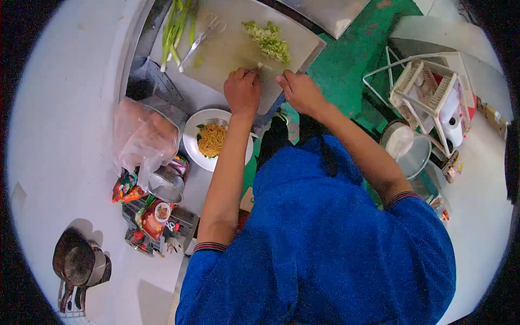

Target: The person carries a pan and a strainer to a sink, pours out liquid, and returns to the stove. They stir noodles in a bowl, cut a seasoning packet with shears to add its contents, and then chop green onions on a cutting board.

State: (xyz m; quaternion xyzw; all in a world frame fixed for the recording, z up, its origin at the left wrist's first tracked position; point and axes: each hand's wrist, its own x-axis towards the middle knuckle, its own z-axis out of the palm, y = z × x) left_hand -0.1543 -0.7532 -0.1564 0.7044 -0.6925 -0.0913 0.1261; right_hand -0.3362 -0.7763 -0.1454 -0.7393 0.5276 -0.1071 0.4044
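Head view took in a person in a blue shirt point(346, 233), bent over a pale cutting board point(298, 43), both bare hands at its near edge. The left hand point(242, 89) was on the board, fingers curled down and bunched together; whether they pinched anything, I couldn't tell. Just beside its fingertips lay a small pale piece point(261, 66). The right hand point(301, 89) was near it but apart, its fingers bent inward at the board's near right side; from where I stood, I couldn't make out what it gripped, if anything.

Just beyond the hands, on the board, sat a loose heap of chopped greens point(269, 43), light green mixed with white. Long green stalks point(176, 32) with white ends lay at the far left, and a metal utensil point(195, 47) was angled just beside them.

Nearer the body, the left forearm passed over the right part of a white plate point(193, 130), which held cooked noodles point(212, 142) and a fork point(216, 121). Left of that slumped a clear plastic bag point(146, 132) with orange-brown contents, then a metal bowl point(167, 187) and some bright packets point(154, 219). Over on the right, a white rack point(433, 103) stood past the green floor point(341, 81).
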